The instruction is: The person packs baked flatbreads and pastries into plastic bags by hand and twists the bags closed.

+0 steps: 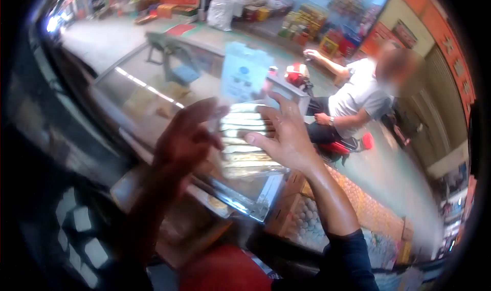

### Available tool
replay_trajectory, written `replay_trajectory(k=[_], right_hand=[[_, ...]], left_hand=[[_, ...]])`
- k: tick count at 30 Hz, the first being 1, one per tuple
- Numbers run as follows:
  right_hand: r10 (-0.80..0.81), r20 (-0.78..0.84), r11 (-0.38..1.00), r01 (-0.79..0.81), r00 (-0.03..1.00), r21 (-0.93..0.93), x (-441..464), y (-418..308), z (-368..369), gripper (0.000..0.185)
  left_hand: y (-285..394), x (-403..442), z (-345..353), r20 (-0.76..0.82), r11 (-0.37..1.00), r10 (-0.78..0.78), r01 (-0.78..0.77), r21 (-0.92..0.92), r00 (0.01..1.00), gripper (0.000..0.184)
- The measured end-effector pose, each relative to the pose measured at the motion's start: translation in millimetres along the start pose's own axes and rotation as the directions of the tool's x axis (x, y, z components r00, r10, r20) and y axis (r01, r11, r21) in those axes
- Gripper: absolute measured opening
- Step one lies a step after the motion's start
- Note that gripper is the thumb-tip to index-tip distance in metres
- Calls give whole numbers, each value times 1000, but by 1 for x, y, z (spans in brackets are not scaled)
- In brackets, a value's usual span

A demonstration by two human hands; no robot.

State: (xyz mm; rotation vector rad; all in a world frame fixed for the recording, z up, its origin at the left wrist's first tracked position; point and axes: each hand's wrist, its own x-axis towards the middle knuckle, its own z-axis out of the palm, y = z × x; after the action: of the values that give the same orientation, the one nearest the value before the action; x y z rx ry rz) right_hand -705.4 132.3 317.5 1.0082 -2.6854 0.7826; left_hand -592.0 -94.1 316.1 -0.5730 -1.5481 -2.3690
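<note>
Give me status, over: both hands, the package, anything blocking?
Right hand on striped package. Left hand at its left edge, contact unclear. Glass case behind; nothing visibly in the way.

At the lower right of the frame, a dark navy fabric sleeve (348, 255) ends in a plain edge partway along the right forearm; beyond that edge the forearm is bare and glossy, narrowing to an ungloved right hand (289, 132); left of centre, the left hand (189, 132) is likewise ungloved, its forearm darkening into shadow that hides any cuff; at bottom centre sits a rounded red shape (225, 270), possibly clothing.
</note>
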Motion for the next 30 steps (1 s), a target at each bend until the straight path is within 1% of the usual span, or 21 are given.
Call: replay_trajectory(k=[2,3,5,7,9,10,11,12,13,14,15,16,17,19,20,22,23,24,26,28,30], right_hand=[[-94,-216,996,88,972,-33,-11,5,-11,81],[-84,-239,996,76,967,-43,-19,7,-15,81],[69,-476,998,-60,877,34,-34,14,-14,76],[108,-508,993,-118,854,12,-45,28,-8,73],[329,-356,933,-242,874,267,-54,47,1,53],[332,-362,932,-244,871,268,-54,50,-1,53],[436,-179,804,-292,882,518,-53,52,-3,37],[477,26,607,-351,878,713,-50,54,-5,23],[478,25,607,-351,878,713,-46,52,-12,23],[493,49,462,-309,869,831,-38,46,-22,16],[505,79,299,-260,859,918,-30,43,-30,17],[477,103,216,-230,873,949,-21,44,-36,19],[429,54,242,-172,902,955,-9,46,-40,18],[440,-4,332,-159,898,930,11,35,-56,18],[433,-12,391,-176,901,903,19,31,-64,17],[428,-35,492,-200,903,847,33,26,-75,17],[429,-29,491,-206,903,846,38,26,-77,17],[411,-81,511,-156,908,845,42,25,-77,17],[385,-166,560,-88,908,824,46,22,-67,17],[375,-114,545,-120,920,830,45,19,-51,16],[397,-49,525,-183,917,831,38,13,-43,12]], left_hand=[[4,-2,5,-28,997,-54,53,-51,998,74],[5,-2,4,0,997,-52,52,-51,999,74],[6,-2,2,-37,995,-83,85,48,996,75],[6,2,4,-8,995,-77,77,56,997,77],[8,7,12,-37,993,-104,106,60,994,77],[9,10,14,-30,992,-105,107,61,994,77],[10,13,16,-42,991,-120,122,51,992,77],[10,17,17,-57,990,-133,135,40,989,77],[10,20,17,-56,990,-133,135,40,990,77],[9,24,15,-61,992,-120,123,38,991,74],[8,29,13,-69,993,-109,112,35,992,72],[9,41,6,-88,983,-168,160,-89,982,65],[14,51,6,-93,983,-170,162,-91,981,65],[32,64,6,-120,984,-175,178,17,977,61],[38,68,6,-150,986,-130,143,82,980,61],[41,76,-1,-138,991,-104,115,72,985,60],[41,81,-6,-116,995,-71,79,63,991,60],[40,86,-13,-81,997,-79,78,-13,994,60],[27,81,-18,-99,993,-108,111,28,989,61],[21,73,-12,-150,981,-160,174,84,976,68],[19,68,-15,-124,981,-165,176,85,978,72]])
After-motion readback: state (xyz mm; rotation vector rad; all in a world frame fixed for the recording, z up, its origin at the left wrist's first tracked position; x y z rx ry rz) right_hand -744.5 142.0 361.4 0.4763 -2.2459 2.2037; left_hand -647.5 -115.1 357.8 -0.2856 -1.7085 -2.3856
